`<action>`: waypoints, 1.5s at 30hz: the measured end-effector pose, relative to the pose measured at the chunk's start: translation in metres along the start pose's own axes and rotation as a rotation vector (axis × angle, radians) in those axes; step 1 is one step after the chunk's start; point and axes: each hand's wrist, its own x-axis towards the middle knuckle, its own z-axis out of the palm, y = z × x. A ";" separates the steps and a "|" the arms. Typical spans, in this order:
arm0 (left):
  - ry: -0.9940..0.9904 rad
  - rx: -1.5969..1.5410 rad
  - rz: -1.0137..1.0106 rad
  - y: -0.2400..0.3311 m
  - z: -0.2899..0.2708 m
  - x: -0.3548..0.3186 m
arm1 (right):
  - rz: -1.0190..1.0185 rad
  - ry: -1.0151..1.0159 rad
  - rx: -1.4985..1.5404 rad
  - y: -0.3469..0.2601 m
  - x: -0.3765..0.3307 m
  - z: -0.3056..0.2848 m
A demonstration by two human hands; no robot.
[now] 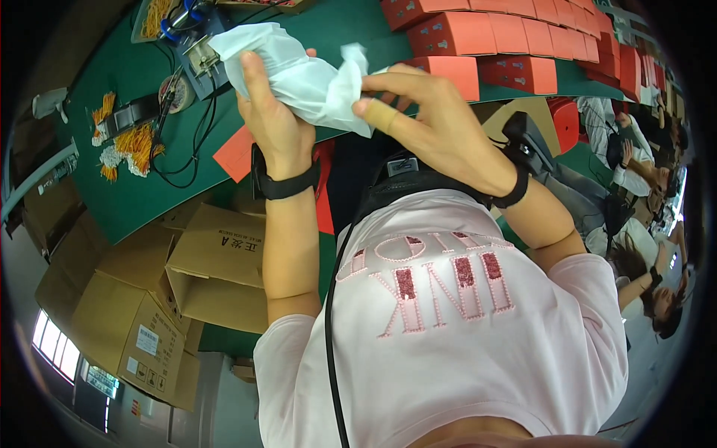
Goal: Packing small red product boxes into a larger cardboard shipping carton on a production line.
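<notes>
A long bundle wrapped in thin white paper or soft sheet (295, 75) is held between my two hands above the near edge of the green table. My left hand (270, 119) is wrapped round its left part from below, the thumb lying on top. At the right end, my right hand (422, 108) pinches the twisted, gathered wrapping between thumb and fingers; a tan band is round one finger or the thumb. What lies inside the wrapping is hidden. Just behind the bundle's left end stands a small bench machine (203, 63) with a metal block and blue tubes.
Rows of red boxes (448, 36) stand at the back right of the green table (149, 198). Orange-and-white wire bundles (134, 145), a tape roll (176, 93) and black cables lie left. Cardboard boxes (216, 261) stand below left. Other people (646, 164) sit at the far right.
</notes>
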 end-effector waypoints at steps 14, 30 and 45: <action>0.152 0.378 0.047 -0.004 0.014 0.016 | 0.355 -0.268 0.567 0.013 -0.033 -0.023; 0.016 -0.184 -0.421 -0.005 0.024 0.004 | 0.382 -0.253 0.622 0.017 -0.037 -0.019; -0.245 -0.392 -0.588 0.019 0.029 0.018 | 0.325 -0.181 0.663 0.006 -0.043 -0.022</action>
